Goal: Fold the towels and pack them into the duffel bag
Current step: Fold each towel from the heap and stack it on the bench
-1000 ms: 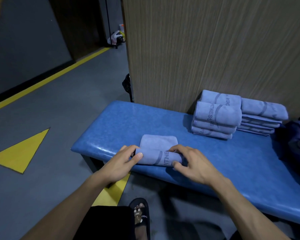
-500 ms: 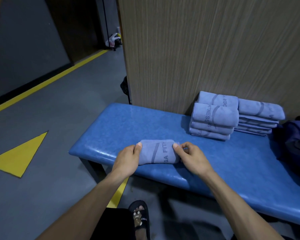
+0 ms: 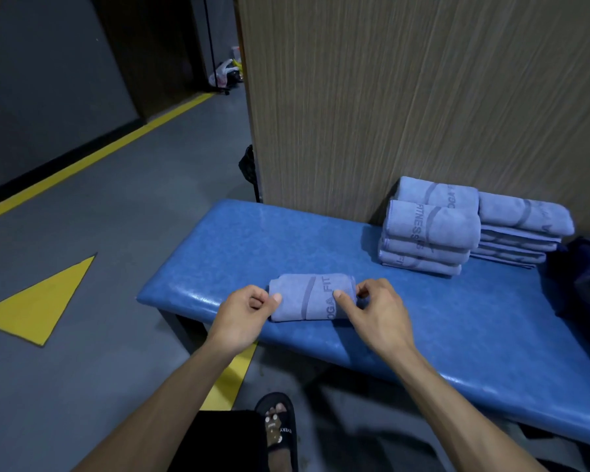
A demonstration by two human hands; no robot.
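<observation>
A small folded blue towel (image 3: pixel 312 296) with grey lettering lies near the front edge of the blue padded bench (image 3: pixel 218 247). My left hand (image 3: pixel 246 315) pinches its left end between thumb and finger. My right hand (image 3: pixel 375 311) rests fingertips on its right end. Two stacks of folded blue towels (image 3: pixel 430 229) stand at the back of the bench against the wooden panel. Part of the dark blue duffel bag (image 3: pixel 586 277) shows at the right edge, mostly cut off.
A wood-grain panel (image 3: pixel 423 97) rises behind the bench. Grey floor with a yellow line and a yellow triangle (image 3: pixel 41 301) lies to the left. My foot in a black slipper (image 3: pixel 280 434) stands below the bench's front edge.
The towel was rolled over once more into a compact fold, lettering now on top. Both hands slid to its two ends.
</observation>
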